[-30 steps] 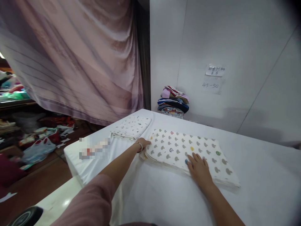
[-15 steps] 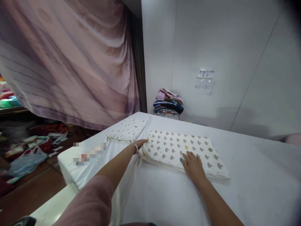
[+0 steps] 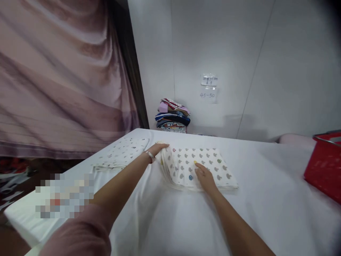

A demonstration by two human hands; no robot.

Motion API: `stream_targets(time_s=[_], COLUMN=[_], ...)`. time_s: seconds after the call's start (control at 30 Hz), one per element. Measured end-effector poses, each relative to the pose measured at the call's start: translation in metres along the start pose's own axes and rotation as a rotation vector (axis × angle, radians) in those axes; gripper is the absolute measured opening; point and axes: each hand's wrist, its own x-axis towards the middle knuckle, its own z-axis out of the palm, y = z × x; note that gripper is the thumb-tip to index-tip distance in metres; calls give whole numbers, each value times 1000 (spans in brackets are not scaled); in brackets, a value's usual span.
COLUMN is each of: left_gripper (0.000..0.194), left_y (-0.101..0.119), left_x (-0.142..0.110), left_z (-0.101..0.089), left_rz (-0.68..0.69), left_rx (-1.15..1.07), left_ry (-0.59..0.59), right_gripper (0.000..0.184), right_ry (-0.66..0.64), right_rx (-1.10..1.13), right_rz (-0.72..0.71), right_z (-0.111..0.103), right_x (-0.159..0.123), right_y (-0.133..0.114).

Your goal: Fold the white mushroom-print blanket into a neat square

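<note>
A folded white cloth [image 3: 197,163] printed with grey and coloured mushrooms lies in front of me on the white-covered table [image 3: 266,177]. My left hand [image 3: 158,148], with a bangle at the wrist, is closed on the cloth's left end, which is raised and curves up in several layers. Over the middle of the same cloth rests my right hand [image 3: 205,177], its index finger stretched out and the others partly bent; no fold of cloth shows between its fingers. Left of my left hand lies another folded white cloth [image 3: 124,151] with a small dark print.
A stack of folded fabrics [image 3: 173,115] stands behind the table by the wall. At the right edge is a red basket [image 3: 323,163]. Paper signs [image 3: 208,89] hang on the wall, and a pink curtain [image 3: 66,78] hangs at left. A blurred-out patch covers the table's left corner.
The view has swung right, bringing the red basket in. The mushroom cloth's left end has been lifted by my left hand. My right hand's spread fingers have drawn in and bent.
</note>
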Motion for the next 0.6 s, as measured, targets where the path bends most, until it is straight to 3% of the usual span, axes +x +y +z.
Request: stream_targets(time_s=[0.1, 0.2, 0.3, 0.4, 0.5, 0.6], left_gripper=[25, 28, 33, 31, 30, 35], left_y=[29, 46, 48, 33, 12, -4], left_x=[17, 30, 33, 33, 35, 37], left_z=[45, 104, 167, 217, 247, 254], left_rz=[92, 156, 194, 203, 174, 149], left_rx=[114, 236, 321, 375, 385, 349], left_ry=[-9, -39, -95, -124, -177, -242], right_gripper=[41, 40, 37, 40, 46, 48], right_ry=[142, 202, 165, 80, 36, 3], right_rx=[394, 715, 995, 1148, 1149, 1081], right_rz=[133, 290, 393, 404, 457, 490], right_z=[-11, -26, -43, -61, -75, -84], right_x=[11, 19, 24, 26, 26, 26], right_y=[-8, -12, -9, -2, 8, 16])
